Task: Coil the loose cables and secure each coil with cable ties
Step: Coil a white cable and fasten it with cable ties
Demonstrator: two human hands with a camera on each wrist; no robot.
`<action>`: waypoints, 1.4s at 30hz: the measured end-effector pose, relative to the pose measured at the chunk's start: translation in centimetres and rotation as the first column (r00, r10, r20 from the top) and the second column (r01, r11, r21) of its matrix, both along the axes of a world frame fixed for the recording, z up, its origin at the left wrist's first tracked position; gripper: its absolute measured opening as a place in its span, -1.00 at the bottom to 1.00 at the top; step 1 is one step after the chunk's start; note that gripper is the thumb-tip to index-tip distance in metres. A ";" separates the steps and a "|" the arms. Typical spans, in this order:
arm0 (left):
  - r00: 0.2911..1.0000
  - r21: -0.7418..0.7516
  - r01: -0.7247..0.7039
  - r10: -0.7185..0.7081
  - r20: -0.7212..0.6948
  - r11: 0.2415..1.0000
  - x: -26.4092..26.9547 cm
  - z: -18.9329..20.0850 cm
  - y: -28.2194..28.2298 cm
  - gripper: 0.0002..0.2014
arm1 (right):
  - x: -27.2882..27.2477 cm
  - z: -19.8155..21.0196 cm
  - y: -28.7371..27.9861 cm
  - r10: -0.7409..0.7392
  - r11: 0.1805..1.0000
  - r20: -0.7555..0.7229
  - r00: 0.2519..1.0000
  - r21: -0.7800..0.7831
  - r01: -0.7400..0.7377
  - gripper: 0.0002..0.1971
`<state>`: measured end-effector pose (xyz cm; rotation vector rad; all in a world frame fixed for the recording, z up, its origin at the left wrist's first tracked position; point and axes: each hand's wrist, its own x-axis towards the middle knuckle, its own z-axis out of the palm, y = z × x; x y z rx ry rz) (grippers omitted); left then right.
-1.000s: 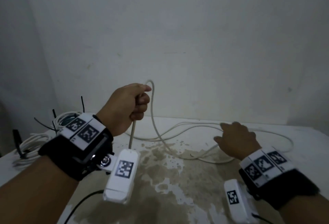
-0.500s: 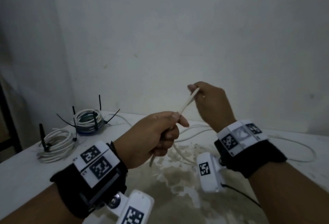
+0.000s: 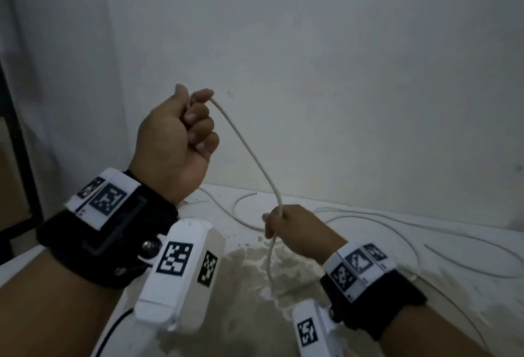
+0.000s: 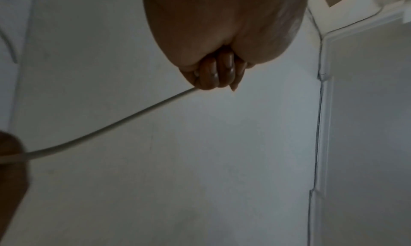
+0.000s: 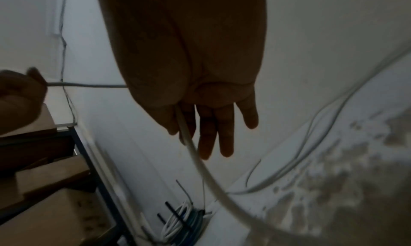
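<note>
A white cable (image 3: 249,155) runs slack through the air between my two hands. My left hand (image 3: 195,121) is raised in front of the wall, its fist curled round the cable's upper end. In the left wrist view the left hand (image 4: 218,73) shows curled fingers, with the cable (image 4: 111,124) leaving them to the left. My right hand (image 3: 280,223) is lower, just above the table, and pinches the cable. In the right wrist view the cable (image 5: 200,161) passes between the thumb and forefinger of the right hand (image 5: 195,123), whose other fingers hang straight.
More of the cable lies in loose loops (image 3: 397,223) across the white table (image 3: 467,314), which has a brown stained patch (image 3: 241,300). Tied coils with black cable ties (image 5: 182,220) sit at the table's left end. Cardboard boxes (image 5: 44,179) stand beyond that edge.
My left hand has risen with the cable end. My right hand has dropped from head height to just above the table, lower along the cable. The tied coils have left the head view.
</note>
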<state>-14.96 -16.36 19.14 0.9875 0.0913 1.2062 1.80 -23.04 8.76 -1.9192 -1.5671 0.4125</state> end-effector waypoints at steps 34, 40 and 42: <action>0.838 0.084 0.196 -0.122 -0.533 0.977 1.2 -7.6 -1.5 -0.68 | 1.7 7.3 -2.2 -0.244 0.770 0.364 0.899 0.636 -0.049 -0.71; 0.805 -0.055 0.314 -0.296 -0.515 0.948 1.1 -7.8 -1.7 -0.66 | 2.8 6.3 -1.4 -0.264 0.767 0.293 0.919 0.641 0.016 -0.67; 0.804 -0.066 0.325 -0.313 -0.506 0.943 1.0 -7.9 -1.6 -0.70 | 3.3 6.0 -1.4 -0.258 0.769 0.262 0.930 0.639 0.033 -0.61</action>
